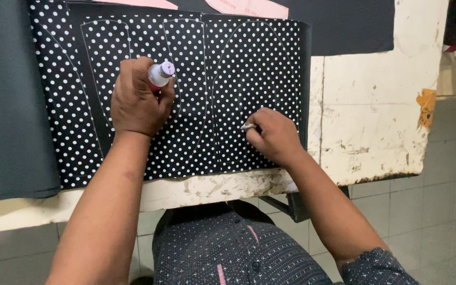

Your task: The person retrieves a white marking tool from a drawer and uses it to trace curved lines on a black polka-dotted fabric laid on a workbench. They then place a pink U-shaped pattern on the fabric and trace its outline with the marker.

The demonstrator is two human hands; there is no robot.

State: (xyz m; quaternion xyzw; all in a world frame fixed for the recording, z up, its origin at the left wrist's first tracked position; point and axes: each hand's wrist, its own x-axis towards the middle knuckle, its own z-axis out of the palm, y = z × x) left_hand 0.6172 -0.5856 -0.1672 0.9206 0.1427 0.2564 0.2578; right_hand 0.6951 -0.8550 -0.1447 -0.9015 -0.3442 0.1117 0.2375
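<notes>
A black sheet with white polka dots [238, 63] lies flat on a worn white table [376, 137]. Pale curved outlines are drawn on it. My left hand [135, 100] rests on the sheet's middle left, closed around a small bottle with a white and purple cap [160, 73]. My right hand [273, 134] presses on the sheet nearer the front edge, pinching a thin white marking tool [247, 126] with its tip on the fabric.
Plain dark material [6, 105] covers the table's left side and the far back [344, 21]. Pink pieces [249, 7] lie at the far edge. The table's right end drops to a tiled floor [428, 211].
</notes>
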